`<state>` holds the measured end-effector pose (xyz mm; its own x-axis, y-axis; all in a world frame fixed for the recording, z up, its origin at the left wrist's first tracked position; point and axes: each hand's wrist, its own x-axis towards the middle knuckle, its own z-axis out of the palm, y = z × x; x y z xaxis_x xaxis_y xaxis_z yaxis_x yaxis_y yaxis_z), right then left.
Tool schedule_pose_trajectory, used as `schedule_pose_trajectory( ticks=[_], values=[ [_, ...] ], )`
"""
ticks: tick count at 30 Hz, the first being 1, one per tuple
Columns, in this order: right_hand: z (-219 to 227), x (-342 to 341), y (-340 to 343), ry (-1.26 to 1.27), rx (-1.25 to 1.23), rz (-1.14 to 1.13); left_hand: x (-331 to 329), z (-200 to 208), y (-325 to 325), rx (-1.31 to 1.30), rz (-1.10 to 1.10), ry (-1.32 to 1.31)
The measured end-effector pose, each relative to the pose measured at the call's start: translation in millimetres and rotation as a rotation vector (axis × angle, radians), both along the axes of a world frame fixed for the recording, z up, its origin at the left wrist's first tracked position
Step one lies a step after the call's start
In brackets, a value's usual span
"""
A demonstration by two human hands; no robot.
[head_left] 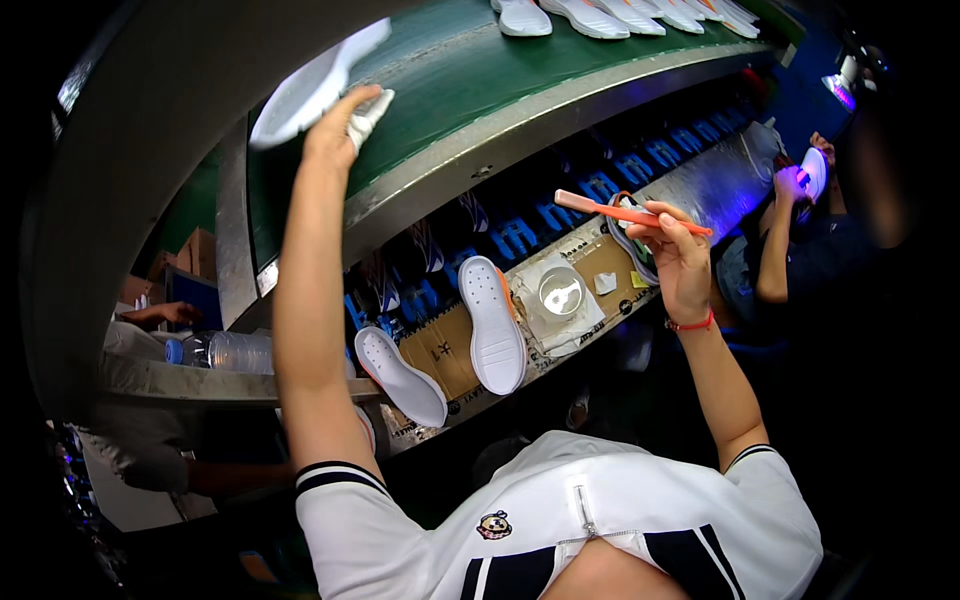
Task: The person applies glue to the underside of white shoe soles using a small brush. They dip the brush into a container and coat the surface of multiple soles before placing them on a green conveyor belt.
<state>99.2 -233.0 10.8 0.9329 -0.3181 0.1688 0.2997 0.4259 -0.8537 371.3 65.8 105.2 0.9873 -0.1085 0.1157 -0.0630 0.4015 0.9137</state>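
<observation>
My left hand (337, 128) reaches to the far left, at the edge of a white shoe sole (315, 88) over a green belt (440, 95). The sole is blurred, and some fingers are hidden. White wrapping or cloth (368, 117) shows by the thumb. My right hand (676, 250), raised on the right, grips an orange toothbrush-like brush (625, 212), its pale head pointing left. Below, two white soles, one upright (493, 330) and one tilted (402, 380), lie on brown cardboard (448, 350). Beside them a clear round dish (562, 293) rests on white paper (536, 335).
More white soles (590, 17) line the belt's far end. A metal ledge (500, 135) divides belt and bench. Dark shoe parts with blue markings (515, 238) stand below it. A plastic bottle (240, 352) is left. A person's hands (792, 185) hold a sole at right; another person's hand (180, 313) shows left.
</observation>
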Motion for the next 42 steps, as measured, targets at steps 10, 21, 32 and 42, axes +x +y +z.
schedule_pose_trajectory(
  ticks=[10, 21, 32, 42],
  values=[
    [-141, -16, -95, 0.496, -0.896, -0.245, -205, -171, -60, 1.083, -0.849, -0.737],
    [-296, 25, -54, 0.689, -1.439, -0.154, -246, -243, -94, 1.832, -0.808, -0.678],
    [-69, -18, 50, 0.151, -0.789, 0.082, -230, -272, -117, 2.034, -0.722, -0.653],
    [-77, -20, 120, -0.25, -1.167, -0.043, -200, -270, -93, 1.818, -0.633, -0.496]
  ],
)
